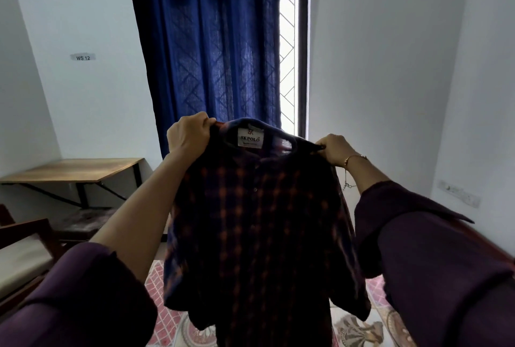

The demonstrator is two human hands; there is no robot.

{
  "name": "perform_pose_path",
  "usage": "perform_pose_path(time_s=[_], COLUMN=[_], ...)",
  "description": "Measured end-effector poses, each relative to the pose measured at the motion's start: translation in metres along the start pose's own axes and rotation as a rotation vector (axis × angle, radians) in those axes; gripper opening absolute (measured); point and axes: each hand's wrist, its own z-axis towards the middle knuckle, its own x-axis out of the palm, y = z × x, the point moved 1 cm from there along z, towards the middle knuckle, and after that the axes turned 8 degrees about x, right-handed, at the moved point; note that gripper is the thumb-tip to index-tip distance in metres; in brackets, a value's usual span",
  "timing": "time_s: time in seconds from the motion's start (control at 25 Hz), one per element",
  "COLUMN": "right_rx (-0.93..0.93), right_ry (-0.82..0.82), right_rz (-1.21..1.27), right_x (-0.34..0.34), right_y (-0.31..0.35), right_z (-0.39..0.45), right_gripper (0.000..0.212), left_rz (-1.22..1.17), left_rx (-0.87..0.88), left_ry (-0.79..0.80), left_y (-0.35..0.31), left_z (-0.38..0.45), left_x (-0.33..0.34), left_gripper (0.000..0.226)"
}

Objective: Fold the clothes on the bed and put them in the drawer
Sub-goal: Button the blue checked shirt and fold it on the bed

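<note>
— So, where is the checked shirt [259, 221]?

— Up in the air, held out in front of the person at about chest height, hanging open with its inside facing the camera. A white neck label [250, 137] reading "SKPOLO" shows at the collar. The fabric is dark with orange checks, and its hem hangs above the patterned bedsheet [163, 291].

— And the left hand [189, 134]?

— Its fingers [207, 120] are curled tight round the shirt's left shoulder seam, pinching the cloth at the top edge, knuckles up.

— The right hand [335, 150]?

— The same at the other shoulder: the fingers are closed on the fabric by the collar's end. A thin gold bracelet [354, 158] sits on that wrist. Both arms wear dark purple sleeves [434, 249], pushed back from the forearms.

— What is behind?

— A blue curtain [211, 48] covers most of a window, with a strip of bright glass and grille [288, 62] left bare. A wooden surface [75, 169] on black brackets stands at the left wall, below a small tag [82, 57] reading "WS 12". A chair [25, 252] stands nearer on the left.
</note>
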Motion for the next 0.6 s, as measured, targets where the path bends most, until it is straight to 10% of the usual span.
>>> perform_pose_path(time_s=[0.2,0.28,0.4,0.6], right_rx=[0.231,0.259,0.292,0.340], right_ry=[-0.102,-0.206,-0.443,-0.468], right_rz=[0.332,0.252,0.214,0.469], right_x=[0.010,0.008,0.006,0.017], right_y=[-0.031,-0.033,-0.025,-0.002], right_z=[-0.011,-0.012,-0.010,-0.022], right_gripper=[0.018,0.017,0.021,0.015], left_rz=[0.301,0.418,0.269,-0.400], left_rx=[0.631,0.735,0.413,-0.431], left_ry=[0.291,0.429,0.199,-0.053], left_y=[0.023,0.034,0.039,0.019], left_z=[-0.019,-0.028,-0.034,-0.037], left_x=[0.009,0.019,0.024,0.023], left_gripper=[0.086,0.071,0.017,0.025])
